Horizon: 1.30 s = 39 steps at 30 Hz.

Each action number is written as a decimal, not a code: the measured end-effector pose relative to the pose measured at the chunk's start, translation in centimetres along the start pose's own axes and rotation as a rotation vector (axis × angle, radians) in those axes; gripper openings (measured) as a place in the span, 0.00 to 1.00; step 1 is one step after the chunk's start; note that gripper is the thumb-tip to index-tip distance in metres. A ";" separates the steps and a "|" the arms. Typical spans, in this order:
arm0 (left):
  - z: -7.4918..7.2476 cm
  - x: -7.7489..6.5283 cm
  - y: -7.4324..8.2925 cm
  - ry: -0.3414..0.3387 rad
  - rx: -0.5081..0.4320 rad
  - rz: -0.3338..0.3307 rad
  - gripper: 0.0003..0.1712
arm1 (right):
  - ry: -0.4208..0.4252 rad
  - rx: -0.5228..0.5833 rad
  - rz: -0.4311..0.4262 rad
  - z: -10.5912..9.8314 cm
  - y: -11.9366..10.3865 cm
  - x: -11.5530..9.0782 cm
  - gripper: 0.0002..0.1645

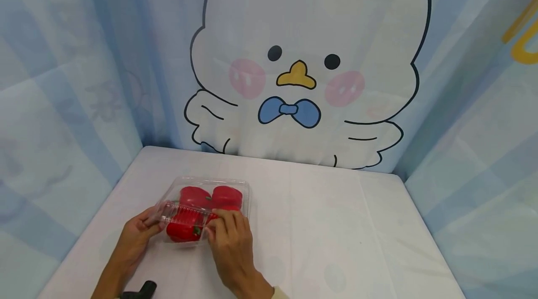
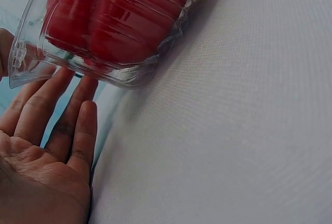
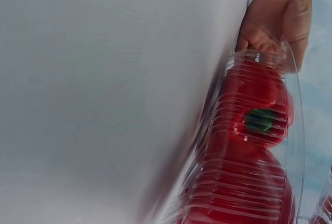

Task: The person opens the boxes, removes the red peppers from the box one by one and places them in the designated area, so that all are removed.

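Clamshell container (image 1: 212, 181), clear and ribbed, sits on the tabletop (image 1: 332, 224), its near edge between a person's hands. Red bell peppers (image 1: 194, 196) fill it: two show at its far side, one at its near left, and others are partly hidden by the right hand (image 1: 231, 240) and the plastic. Green stems (image 3: 258, 120) show through its ribbed wall.

At the container's left near corner, the left hand (image 1: 136, 233) pinches the rim, thumb on one side and fingers on the other; those fingers are nearly straight and slightly spread. At the container's near right, the right hand's fingers are bent and clamped on the edge of a ribbed plastic strip (image 1: 191, 212) that runs across the front from hand to hand.

Nearer the wearer than the container lie a black object (image 1: 145, 290), too cropped to identify, and a pale cuff (image 1: 279, 294). White cloth covers the tabletop. Beyond the container hangs a blue-and-white curtain (image 1: 159, 56) printed with a cartoon bird (image 1: 311, 14) wearing a blue bow tie (image 1: 288, 110).
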State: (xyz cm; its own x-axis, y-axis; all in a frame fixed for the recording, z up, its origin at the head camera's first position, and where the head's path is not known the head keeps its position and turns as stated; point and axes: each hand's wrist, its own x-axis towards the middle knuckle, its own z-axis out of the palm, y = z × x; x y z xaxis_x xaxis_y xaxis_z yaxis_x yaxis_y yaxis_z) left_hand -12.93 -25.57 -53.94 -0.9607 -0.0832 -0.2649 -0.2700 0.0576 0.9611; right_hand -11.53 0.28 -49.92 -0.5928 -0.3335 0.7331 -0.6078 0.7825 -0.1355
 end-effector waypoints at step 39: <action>0.9 0.3 -0.7 -0.070 -0.037 0.240 0.38 | 0.084 -0.104 -0.021 -1.9 2.9 7.7 0.11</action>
State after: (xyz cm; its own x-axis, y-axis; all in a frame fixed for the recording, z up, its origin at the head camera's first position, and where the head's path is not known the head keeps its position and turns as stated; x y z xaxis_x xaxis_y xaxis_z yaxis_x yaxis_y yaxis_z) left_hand -13.08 -24.76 -54.71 -0.9995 -0.0022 -0.0319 -0.0319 0.0306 0.9990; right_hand -16.85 0.94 -43.37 -0.5318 -0.3088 0.7886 -0.5592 0.8273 -0.0532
